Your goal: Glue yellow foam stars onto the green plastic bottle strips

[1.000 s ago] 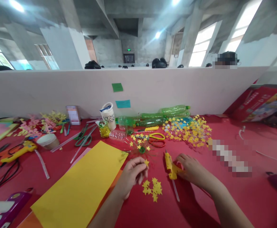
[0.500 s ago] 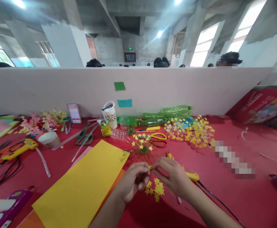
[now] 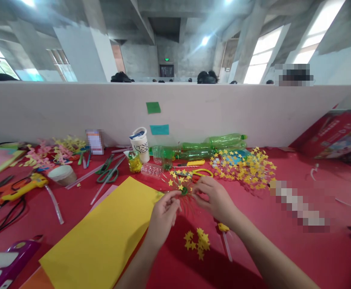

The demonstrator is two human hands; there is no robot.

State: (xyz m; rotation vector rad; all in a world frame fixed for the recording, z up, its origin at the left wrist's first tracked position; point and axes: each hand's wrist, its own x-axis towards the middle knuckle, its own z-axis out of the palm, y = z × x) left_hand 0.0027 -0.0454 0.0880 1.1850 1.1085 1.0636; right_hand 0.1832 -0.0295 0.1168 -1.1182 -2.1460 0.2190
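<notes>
A green plastic piece with thin splayed strands stands at the middle of the red table, several yellow stars on its far strands. My left hand is at its near left side, fingers pinched, and whatever they hold is too small to make out. On its right side my right hand has thumb and fingers closed among the strands; what is between them is hidden. Loose yellow stars lie in a small pile nearer me. Right of that pile, partly under my right forearm, is a yellow glue gun with a clear stick.
Yellow paper lies at the left. Behind are a white cup, green bottles and a cluster of yellow stars. Green scissors, a second glue gun and a purple tool lie leftward.
Both hands have moved forward from above the star pile to the green piece and spread slightly apart. The small yellow star that was between my fingers is no longer visible there.
</notes>
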